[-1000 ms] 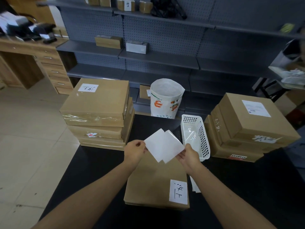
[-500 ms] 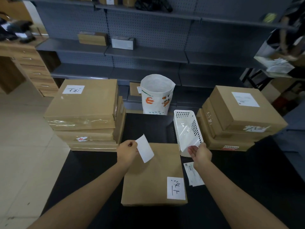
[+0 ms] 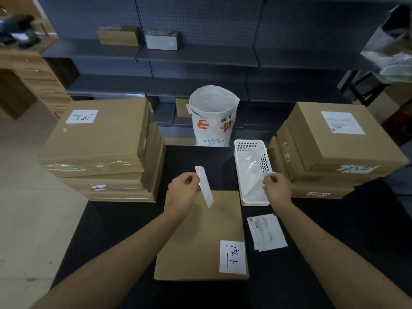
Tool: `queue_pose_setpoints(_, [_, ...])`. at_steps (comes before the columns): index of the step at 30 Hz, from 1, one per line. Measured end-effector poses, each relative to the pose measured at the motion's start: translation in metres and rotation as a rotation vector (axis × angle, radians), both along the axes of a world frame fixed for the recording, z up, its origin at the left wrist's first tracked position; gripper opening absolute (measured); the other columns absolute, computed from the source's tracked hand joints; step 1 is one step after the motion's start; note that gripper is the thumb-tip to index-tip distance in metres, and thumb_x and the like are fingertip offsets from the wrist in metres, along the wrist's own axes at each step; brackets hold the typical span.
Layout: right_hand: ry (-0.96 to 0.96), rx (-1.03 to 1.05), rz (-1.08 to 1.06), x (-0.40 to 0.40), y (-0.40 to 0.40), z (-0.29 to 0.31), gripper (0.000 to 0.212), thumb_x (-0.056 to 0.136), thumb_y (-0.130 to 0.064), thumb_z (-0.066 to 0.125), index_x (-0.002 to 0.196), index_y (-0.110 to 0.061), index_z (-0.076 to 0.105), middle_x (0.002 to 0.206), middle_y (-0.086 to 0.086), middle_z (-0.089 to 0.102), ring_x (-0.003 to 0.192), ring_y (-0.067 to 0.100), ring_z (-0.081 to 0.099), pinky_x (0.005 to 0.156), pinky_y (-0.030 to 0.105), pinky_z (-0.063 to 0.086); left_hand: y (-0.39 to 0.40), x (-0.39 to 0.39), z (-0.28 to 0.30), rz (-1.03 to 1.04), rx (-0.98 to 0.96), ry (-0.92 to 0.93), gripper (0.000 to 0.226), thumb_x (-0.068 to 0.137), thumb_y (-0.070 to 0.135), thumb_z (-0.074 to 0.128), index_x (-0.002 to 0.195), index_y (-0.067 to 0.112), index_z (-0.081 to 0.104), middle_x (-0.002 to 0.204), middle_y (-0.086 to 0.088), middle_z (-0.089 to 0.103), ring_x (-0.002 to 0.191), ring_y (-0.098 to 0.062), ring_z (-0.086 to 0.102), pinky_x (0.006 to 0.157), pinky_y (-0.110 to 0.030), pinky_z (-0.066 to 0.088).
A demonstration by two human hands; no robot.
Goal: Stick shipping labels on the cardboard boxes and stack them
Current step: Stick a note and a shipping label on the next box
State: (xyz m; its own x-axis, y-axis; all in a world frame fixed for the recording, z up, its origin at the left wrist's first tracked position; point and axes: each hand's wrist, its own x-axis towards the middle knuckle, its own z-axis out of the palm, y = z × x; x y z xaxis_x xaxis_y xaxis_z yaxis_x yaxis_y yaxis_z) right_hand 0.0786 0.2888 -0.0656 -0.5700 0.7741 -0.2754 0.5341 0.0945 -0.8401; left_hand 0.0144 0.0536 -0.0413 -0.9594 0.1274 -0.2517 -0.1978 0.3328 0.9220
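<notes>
A flat cardboard box (image 3: 200, 237) lies on the black table (image 3: 111, 230) in front of me, with a handwritten white sticker (image 3: 231, 256) at its near right corner. My left hand (image 3: 182, 190) pinches a white shipping label (image 3: 205, 186), seen almost edge-on, above the box's far edge. My right hand (image 3: 277, 186) hovers over the white basket (image 3: 249, 143) with its fingers curled, pinching the corner of a translucent backing sheet (image 3: 252, 175) that hangs into the basket.
Loose printed labels (image 3: 266, 231) lie on the table right of the box. A stack of boxes (image 3: 100, 141) stands at the left and a labelled stack (image 3: 334, 148) at the right. A white open bag (image 3: 213, 114) stands behind the table, before grey shelves.
The label and its backing were peeled apart. My right hand carried the backing right to the basket, while my left hand kept the label and turned it edge-on above the box.
</notes>
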Motion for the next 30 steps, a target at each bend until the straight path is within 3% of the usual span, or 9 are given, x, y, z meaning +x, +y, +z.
queue_pose_setpoints(5, [-0.101, 0.113, 0.240, -0.030, 0.036, -0.018, 0.014, 0.095, -0.016, 0.053, 0.097, -0.005, 0.061, 0.096, 0.012, 0.066, 0.084, 0.025, 0.062, 0.066, 0.032, 0.048, 0.035, -0.008, 0.005, 0.067, 0.000, -0.028, 0.015, 0.095, 0.018, 0.055, 0.102, 0.012, 0.067, 0.104, -0.004, 0.068, 0.090, -0.014, 0.067, 0.079, -0.029, 0.058])
queue_pose_setpoints(13, [-0.415, 0.391, 0.434, -0.051, 0.069, -0.051, 0.034, 0.094, -0.039, 0.056, 0.093, -0.006, 0.063, 0.092, 0.011, 0.067, 0.083, 0.029, 0.063, 0.060, 0.029, 0.040, 0.078, -0.017, -0.006, 0.164, -0.003, -0.110, 0.018, 0.096, 0.015, 0.054, 0.105, 0.008, 0.067, 0.106, -0.008, 0.067, 0.094, -0.018, 0.066, 0.085, -0.033, 0.057])
queue_pose_setpoints(21, [-0.416, 0.322, 0.400, -0.046, 0.072, -0.058, 0.042, 0.098, -0.043, 0.045, 0.085, -0.005, 0.058, 0.083, 0.011, 0.064, 0.072, 0.025, 0.057, 0.059, 0.030, 0.041, 0.099, -0.021, -0.012, 0.165, -0.025, -0.104, 0.014, 0.094, 0.015, 0.056, 0.101, 0.009, 0.068, 0.103, -0.008, 0.068, 0.093, -0.020, 0.067, 0.084, -0.038, 0.058])
queue_pose_setpoints(30, [-0.382, 0.268, 0.406, -0.035, 0.048, -0.038, 0.046, 0.100, -0.046, 0.037, 0.087, -0.010, 0.063, 0.085, 0.007, 0.065, 0.078, 0.024, 0.062, 0.064, 0.031, 0.048, 0.087, -0.014, 0.001, 0.060, -0.067, 0.023, 0.010, 0.095, 0.015, 0.055, 0.096, 0.015, 0.065, 0.095, 0.002, 0.065, 0.088, -0.013, 0.065, 0.072, -0.018, 0.054])
